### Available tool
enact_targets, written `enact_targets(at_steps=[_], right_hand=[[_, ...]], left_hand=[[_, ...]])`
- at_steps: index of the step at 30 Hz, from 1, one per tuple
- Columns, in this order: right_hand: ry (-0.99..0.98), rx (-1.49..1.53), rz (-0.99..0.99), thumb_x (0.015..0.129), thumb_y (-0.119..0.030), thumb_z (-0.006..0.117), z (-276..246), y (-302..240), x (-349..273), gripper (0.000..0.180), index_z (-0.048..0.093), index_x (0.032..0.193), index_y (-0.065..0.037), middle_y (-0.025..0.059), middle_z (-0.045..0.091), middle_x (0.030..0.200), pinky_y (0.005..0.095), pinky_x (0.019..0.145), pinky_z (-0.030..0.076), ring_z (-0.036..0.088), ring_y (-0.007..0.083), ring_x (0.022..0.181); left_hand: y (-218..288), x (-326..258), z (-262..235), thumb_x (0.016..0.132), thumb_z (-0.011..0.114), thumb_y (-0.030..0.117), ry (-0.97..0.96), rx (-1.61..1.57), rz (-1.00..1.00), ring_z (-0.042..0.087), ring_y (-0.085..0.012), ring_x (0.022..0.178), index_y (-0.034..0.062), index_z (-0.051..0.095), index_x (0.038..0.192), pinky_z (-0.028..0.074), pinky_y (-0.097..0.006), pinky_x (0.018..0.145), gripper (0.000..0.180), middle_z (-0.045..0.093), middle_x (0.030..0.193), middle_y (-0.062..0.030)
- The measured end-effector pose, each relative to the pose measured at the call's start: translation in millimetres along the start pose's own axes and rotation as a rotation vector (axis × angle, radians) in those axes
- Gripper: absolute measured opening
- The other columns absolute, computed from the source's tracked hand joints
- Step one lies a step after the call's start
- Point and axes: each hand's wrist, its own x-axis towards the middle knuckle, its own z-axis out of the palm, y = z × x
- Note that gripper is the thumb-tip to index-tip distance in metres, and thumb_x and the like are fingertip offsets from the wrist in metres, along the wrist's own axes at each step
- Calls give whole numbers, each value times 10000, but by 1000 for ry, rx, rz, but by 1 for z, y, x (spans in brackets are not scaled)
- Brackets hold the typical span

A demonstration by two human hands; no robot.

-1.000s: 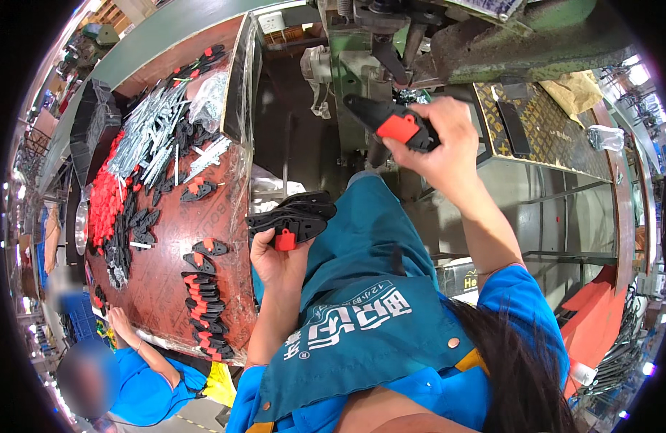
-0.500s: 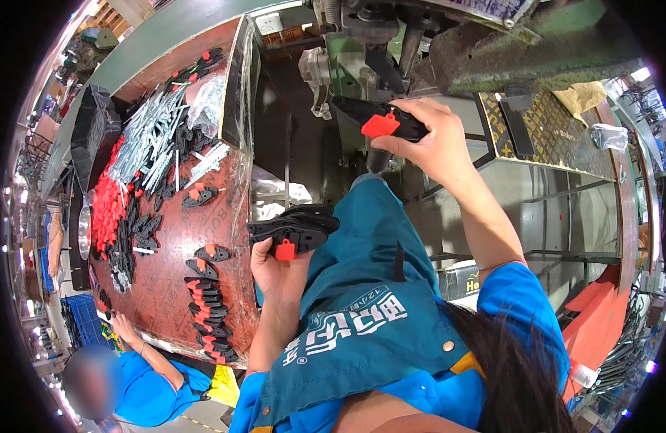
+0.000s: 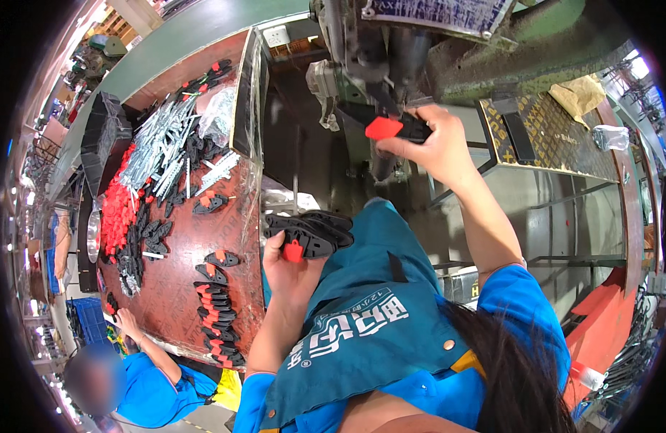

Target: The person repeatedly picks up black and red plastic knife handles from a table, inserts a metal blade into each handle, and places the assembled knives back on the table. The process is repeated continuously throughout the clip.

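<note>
My right hand (image 3: pixel 437 144) pinches a long black plastic part (image 3: pixel 358 115) by its right end. A red plastic piece (image 3: pixel 383 128) sits on the middle of that part. The dark metal tool (image 3: pixel 385 97) of a machine comes down close over it; whether they touch, I cannot tell. In my left hand (image 3: pixel 293 274), near my lap, is a bundle of similar black plastic parts (image 3: pixel 318 237). A red piece (image 3: pixel 292 251) shows on the nearest one, beside my thumb.
The red-brown table (image 3: pixel 178 281) on the left carries metal strips (image 3: pixel 160 155), a heap of red pieces (image 3: pixel 118 224) and a row of black-and-red parts (image 3: pixel 217 321). A co-worker's hand (image 3: pixel 129 325) rests at its near left edge. At right is a patterned board (image 3: pixel 557 137).
The machine's tool now covers the top loop of the red piece on the right-hand part. The whole view has shifted slightly. Both hands keep their holds.
</note>
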Motion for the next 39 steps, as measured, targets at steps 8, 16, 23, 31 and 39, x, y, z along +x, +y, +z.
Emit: enact_targets(at_steps=[8,16,23,31,39], right_hand=[[150,-381,-308,618,-321,864,16,-18,-43,589,619,1086,-62,95,630,947,401,789,407,607,295,918],[-414,1,-211,636,-336,858,32,-27,-65,1024,309,1437,-9,190,471,1308,476,1017,375,440,395,1242],[-157,-280,-504,552,-420,836,68,-55,-63,828,557,1243,-57,92,539,1189,470,982,365,488,284,1155],[14,-25,-420,529,-214,867,48,-52,-49,508,638,955,-59,79,632,948,413,820,458,595,302,893],[246,-212,-259,571,-194,877,5,-7,-15,451,681,950,-49,106,654,901,373,802,495,622,286,868]], left_hand=[[-25,27,35,870,589,287,-270,-117,-108,445,-322,1323,-35,487,1324,286,-509,1152,566,435,1433,-228],[-26,40,11,1001,454,339,-322,-102,58,421,-305,1346,14,442,1377,284,-473,1153,496,428,1459,-172],[-37,31,9,1038,339,426,-285,76,99,505,-213,1242,91,458,1355,392,-400,1063,476,545,1324,-79],[-37,27,19,905,462,665,-146,45,121,548,-259,1203,-6,489,1306,418,-402,1056,782,570,1309,-128],[-30,36,5,937,574,474,-181,-220,34,543,-297,1196,-73,532,1210,386,-427,1081,612,592,1248,-184]])
